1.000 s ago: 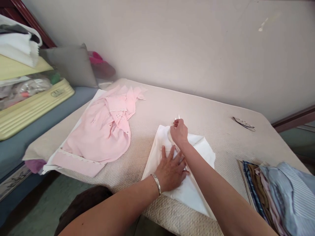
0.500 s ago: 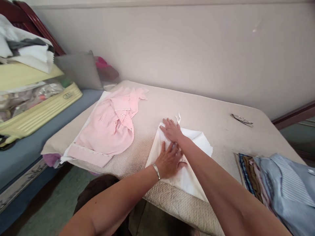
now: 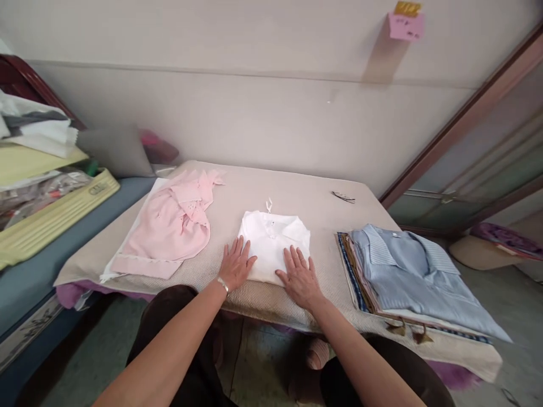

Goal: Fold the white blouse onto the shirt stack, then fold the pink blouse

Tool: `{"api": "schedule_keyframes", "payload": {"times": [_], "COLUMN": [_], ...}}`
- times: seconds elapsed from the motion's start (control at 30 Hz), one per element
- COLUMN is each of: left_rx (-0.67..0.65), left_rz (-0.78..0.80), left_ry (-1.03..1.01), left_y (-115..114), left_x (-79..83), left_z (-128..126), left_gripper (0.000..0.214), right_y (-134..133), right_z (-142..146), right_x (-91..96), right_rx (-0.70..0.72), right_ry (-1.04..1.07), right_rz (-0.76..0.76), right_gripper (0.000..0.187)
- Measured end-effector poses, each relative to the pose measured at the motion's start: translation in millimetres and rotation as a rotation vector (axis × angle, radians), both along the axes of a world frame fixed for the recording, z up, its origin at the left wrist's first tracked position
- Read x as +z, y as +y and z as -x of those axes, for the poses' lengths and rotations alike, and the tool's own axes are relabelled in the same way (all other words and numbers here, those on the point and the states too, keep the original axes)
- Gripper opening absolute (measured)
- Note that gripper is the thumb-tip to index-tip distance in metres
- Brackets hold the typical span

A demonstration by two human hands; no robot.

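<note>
A white collared garment [image 3: 274, 240], folded into a compact shape, lies in front of me on the covered table [image 3: 275, 183]. Its collar faces the wall, and thin white ties [image 3: 268, 204] stick out past it. My left hand [image 3: 236, 264] rests at its left front edge, fingers spread. On its right front part lies my right hand [image 3: 300, 277], flat with fingers apart. Neither hand grips anything. To the left a pink garment [image 3: 169, 226] is spread loosely, somewhat rumpled. At the right a light blue striped-collar shirt [image 3: 416, 277] tops a stack of folded clothes [image 3: 352, 271].
Eyeglasses [image 3: 343, 196] lie near the table's far right. At the left, a yellow case [image 3: 59, 209] full of bagged items stands on a blue surface, beside a grey cushion [image 3: 114, 150]. The wall [image 3: 254, 124] closes off the back. A pink note [image 3: 406, 26] hangs there.
The white garment was a slanted shape with both hands close together on it. Now its collar shows and the hands are apart at its two sides. The view has shifted right and up.
</note>
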State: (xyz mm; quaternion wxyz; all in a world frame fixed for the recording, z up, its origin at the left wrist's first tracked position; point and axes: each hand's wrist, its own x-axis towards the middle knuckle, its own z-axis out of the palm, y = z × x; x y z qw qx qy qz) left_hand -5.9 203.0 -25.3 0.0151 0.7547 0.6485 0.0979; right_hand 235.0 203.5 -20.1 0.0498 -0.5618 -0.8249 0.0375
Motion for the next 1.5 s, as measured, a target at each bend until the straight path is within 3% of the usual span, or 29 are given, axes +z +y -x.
{"api": "schedule_keyframes", "payload": {"times": [0.13,0.27,0.33,0.47,0.57,0.77,0.93,1.2,1.37,1.5], "left_rx": [0.048,0.127,0.269,0.523,0.613,0.591,0.544,0.511,0.505,0.497], "left_rz": [-0.05,0.0,0.04,0.102,0.177,0.248,0.219,0.206,0.206,0.209], "left_ry": [0.006,-0.114,-0.23,-0.339,-0.425,-0.633,-0.72,-0.778,-0.806,-0.823], "left_y": [-28,-24,-11,30,59,87,82,77,78,78], "left_x": [-6.8,0.8,8.6,16.5,14.3,11.4,8.5,-1.9,-7.0,-9.6], "left_z": [2,12,18,22,18,15,20,29,30,32], "left_gripper": [0.06,0.046,0.035,0.032,0.036,0.024,0.025,0.022,0.024,0.025], "right_y": [-22,-28,-18,25,63,97,107,139,132,111], "right_z": [14,6,-7,-32,-35,-24,-27,-32,-37,-27], "right_x": [2.7,11.3,23.0,39.4,37.3,36.2,42.4,38.6,35.7,32.3], "right_rx": [0.062,0.063,-0.104,-0.627,-0.721,-0.784,-0.84,-0.73,-0.728,-0.71], "right_ry": [0.064,0.193,0.315,0.438,0.463,0.546,0.516,0.549,0.44,0.348], "right_rz": [0.009,0.089,0.109,0.17,0.258,0.308,0.183,0.181,0.135,0.03], "right_gripper": [0.074,0.065,0.054,0.049,0.053,0.06,0.052,0.025,0.024,0.036]}}
